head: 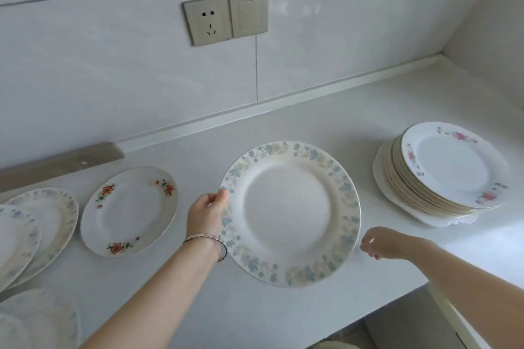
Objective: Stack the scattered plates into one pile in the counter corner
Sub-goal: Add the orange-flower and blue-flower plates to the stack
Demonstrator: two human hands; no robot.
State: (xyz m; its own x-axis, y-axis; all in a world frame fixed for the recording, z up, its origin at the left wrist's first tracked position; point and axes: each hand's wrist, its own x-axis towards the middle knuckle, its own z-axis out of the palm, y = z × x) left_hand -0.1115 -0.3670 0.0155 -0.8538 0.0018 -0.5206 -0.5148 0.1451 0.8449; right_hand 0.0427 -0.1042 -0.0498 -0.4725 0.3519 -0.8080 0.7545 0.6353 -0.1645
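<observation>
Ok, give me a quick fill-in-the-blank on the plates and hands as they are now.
The plate in the left hand has a ____ floral rim.
The pile stands to that plate's ____.
The orange-flowered plate lies on the counter to the hand's ____.
Missing: blue; right; left.

bare counter (354,127) between held plate (289,212) and corner pile (442,173), orange-flowered plate (129,211) left
</observation>
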